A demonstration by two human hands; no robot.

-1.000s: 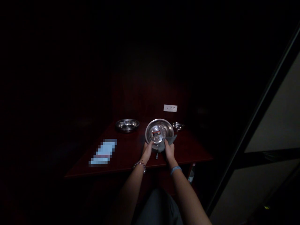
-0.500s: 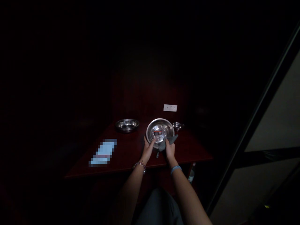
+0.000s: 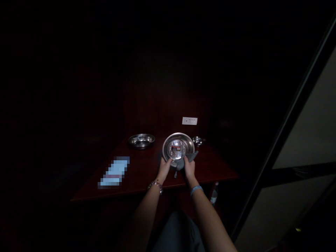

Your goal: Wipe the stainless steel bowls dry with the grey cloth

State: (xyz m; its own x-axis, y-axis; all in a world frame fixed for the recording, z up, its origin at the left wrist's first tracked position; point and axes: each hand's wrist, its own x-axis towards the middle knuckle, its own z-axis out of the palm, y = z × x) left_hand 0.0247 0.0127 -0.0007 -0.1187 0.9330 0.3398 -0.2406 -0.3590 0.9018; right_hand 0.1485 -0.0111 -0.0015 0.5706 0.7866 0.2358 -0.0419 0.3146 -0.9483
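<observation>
A shiny metal basin (image 3: 189, 143) with a label on its inner bottom is tilted toward me above the table. My left hand (image 3: 164, 170) grips its lower left rim, the thumb over the edge. At the lower right rim, my right hand (image 3: 189, 168) is closed on a grey cloth (image 3: 181, 163), pressing it against the basin; one corner sticks out to the right and a tag-like end hangs below. The fingers behind the basin are hidden. A second metal basin (image 3: 141, 141) sits at the back left, and a smaller metal bowl (image 3: 198, 141) stands behind on the right.
The dark red table (image 3: 141, 175) carries a pixelated flat bluish item (image 3: 114, 172) at left. A white power socket (image 3: 189, 121) is on the back wall. Below the table's right edge stands a bottle (image 3: 214, 195). A pale framed panel (image 3: 307, 133) rises at right. Surroundings are very dark.
My left thumb has drawn back from the basin's inside toward its rim. The cloth and right hand keep nearly the same place on the basin; the whole view has shifted slightly.
</observation>
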